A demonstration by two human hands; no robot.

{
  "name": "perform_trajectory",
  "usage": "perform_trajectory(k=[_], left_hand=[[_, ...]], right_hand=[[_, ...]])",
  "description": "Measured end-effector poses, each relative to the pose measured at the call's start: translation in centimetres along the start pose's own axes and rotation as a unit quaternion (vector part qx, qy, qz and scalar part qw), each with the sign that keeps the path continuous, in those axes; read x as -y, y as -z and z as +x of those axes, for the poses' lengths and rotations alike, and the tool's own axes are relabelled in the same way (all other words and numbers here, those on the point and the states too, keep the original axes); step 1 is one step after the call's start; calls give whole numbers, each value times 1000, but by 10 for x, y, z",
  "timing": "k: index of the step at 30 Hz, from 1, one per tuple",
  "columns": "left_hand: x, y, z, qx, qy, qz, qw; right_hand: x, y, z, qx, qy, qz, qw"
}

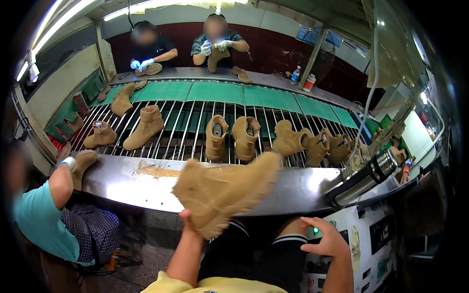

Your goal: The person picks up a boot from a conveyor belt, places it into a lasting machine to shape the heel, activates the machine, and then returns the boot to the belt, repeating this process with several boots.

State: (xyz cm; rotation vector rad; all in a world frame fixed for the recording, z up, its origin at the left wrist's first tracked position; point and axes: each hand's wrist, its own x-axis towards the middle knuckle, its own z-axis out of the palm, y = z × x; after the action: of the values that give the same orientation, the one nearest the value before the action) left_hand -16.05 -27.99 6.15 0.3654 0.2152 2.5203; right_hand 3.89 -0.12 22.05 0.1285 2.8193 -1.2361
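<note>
a tan suede boot (225, 188) is held up by the left hand (188, 219), whose fingers are closed around the heel end of the sole; the thumb is seen at the near edge, the rest of the hand is hidden behind the boot. the boot is tilted, its toe pointing up and away from the grip toward the right, its sole facing down toward the person. it is carried in the air above the near edge of a shiny steel counter (127, 183), not touching it.

the right hand (330, 239) is kept well to the right of the grip, fingers spread and lying apart on a white machine panel (364, 234), with a small green light (316, 230) just beside the fingertips. nothing is held in it.

beyond the held boot, a conveyor of metal rods (190, 127) is seen, with more tan boots stood on it: a pair (232, 136) straight past the grip, others (312, 144) further right, and several (137, 129) off to the left. a steel flask (366, 178) is laid on its side to the right of the boot.

to the left of the grip, another person in a teal shirt (39, 219) is seated, one arm resting on the counter. across the conveyor, two more people in gloves (215, 47) are seen handling boots at the far counter.
</note>
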Motion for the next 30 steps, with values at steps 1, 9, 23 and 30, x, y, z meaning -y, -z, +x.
perform_trajectory(k=[1, 9, 23, 30], left_hand=[[-18, 11, -3, -23, -45, 11, 999], [-165, 115, 91, -186, -229, 251, 922], [-138, 199, 217, -220, -61, 645, 730], [-126, 182, 228, -330, -83, 680, 649]], right_hand=[[-14, 0, -1, -36, -26, 0, 999], [-140, 43, -36, -221, -127, -90, 963], [-210, 40, -38, -183, -130, -368, 903], [-208, 49, -36, -186, -135, -356, 906]])
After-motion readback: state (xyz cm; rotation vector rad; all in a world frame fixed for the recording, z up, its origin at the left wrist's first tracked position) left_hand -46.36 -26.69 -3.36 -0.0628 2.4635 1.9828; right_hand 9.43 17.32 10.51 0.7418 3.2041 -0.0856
